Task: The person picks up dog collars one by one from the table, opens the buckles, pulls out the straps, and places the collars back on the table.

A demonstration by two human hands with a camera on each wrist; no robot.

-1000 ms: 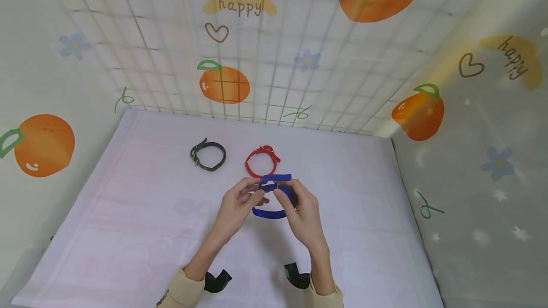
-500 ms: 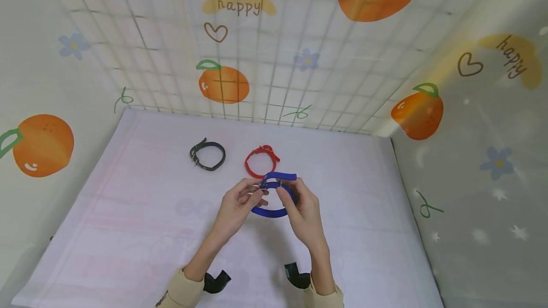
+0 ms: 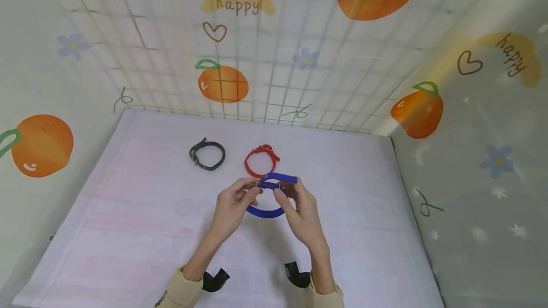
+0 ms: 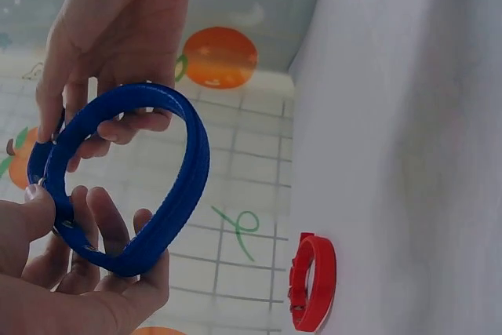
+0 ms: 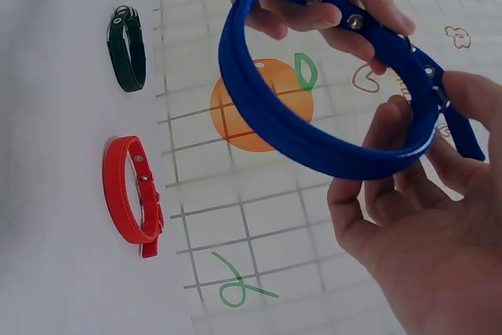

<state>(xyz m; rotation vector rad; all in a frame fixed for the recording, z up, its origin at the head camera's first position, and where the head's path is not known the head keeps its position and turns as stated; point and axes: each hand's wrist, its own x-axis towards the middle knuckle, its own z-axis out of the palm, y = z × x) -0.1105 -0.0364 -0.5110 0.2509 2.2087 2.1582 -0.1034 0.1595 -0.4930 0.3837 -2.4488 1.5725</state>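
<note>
A blue pet collar point(image 3: 265, 213), bent into a loop, is held up over the table between both hands. At its buckle side, the left hand point(image 3: 230, 206) pinches the strap with thumb and fingers. Opposite it, the right hand point(image 3: 303, 210) grips the collar near a metal keeper, and the free strap end sticks out past the fingers. Metal eyelets dot the blue collar point(image 5: 282, 143) in the right wrist view. Beyond the hands a red collar point(image 3: 246, 164) lies buckled in a ring on the table, partly overlapped by the blue strap in the head view.
A dark green collar point(image 3: 224, 153) lies in a ring left of the red one. The white-covered table point(image 3: 128, 232) meets a patterned curtain point(image 3: 171, 80) with a wire grid behind it at the back. Black curved pieces point(image 3: 216, 280) stick out at both wrists.
The free end of the blue strap has lifted and shifted slightly right. The loop's lower part and the left hand have drifted a little left. The red and green collars stay put.
</note>
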